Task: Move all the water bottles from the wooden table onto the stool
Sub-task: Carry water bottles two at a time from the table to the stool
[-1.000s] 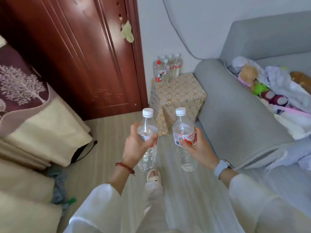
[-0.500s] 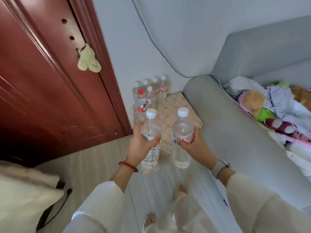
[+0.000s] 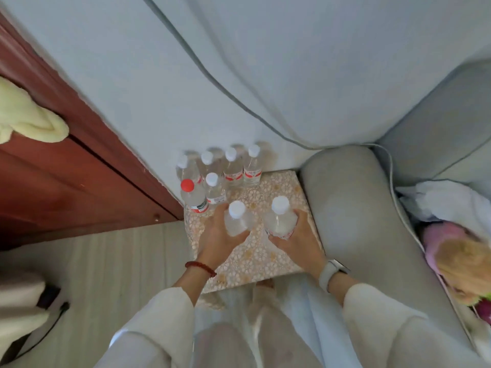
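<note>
**Two bottles held over the patterned stool**

We look straight down as our left hand (image 3: 220,235) curls around one clear water bottle (image 3: 237,220), fingers wrapped about its body below the white cap. Our right hand (image 3: 295,239) grips a second bottle (image 3: 279,220) the same way, just beside the first. Both bottles stand upright over the stool (image 3: 265,258), near its middle; we cannot tell whether their bases touch it. Six more bottles cluster at the stool's far edge against the wall, among them a red-capped bottle (image 3: 191,196) just beside our left hand. A grey sofa arm (image 3: 353,221) borders the stool's right side.
</note>
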